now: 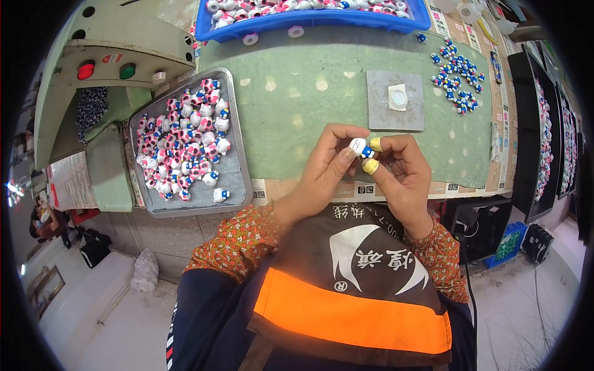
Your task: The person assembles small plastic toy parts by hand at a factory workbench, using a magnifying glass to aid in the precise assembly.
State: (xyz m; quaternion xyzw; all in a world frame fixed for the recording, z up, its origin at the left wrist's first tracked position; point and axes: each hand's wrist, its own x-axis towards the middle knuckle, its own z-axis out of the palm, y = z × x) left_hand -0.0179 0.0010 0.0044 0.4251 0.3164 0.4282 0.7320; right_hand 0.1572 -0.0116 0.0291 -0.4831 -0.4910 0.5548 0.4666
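Above the front edge of the table, both hands meet on one small toy figurine [361,148] with a white head and a blue body. My left hand [326,162] pinches the white head between thumb and forefinger. On the blue body side are the fingertips of my right hand [403,174], its thumb and forefinger wrapped in yellow covers [370,166]. Just beyond the hands lies a square grey plate [380,117] with a small round pale piece [399,98] on a white patch. Small blue figurine bodies [456,77] are scattered at the right.
To the left, a metal tray [241,179] holds many pink, white and blue figurines. A blue bin [309,29] of white and pink heads stands at the back. A machine with red and green buttons [86,70] is far left. Green cloth [297,123] covers the table.
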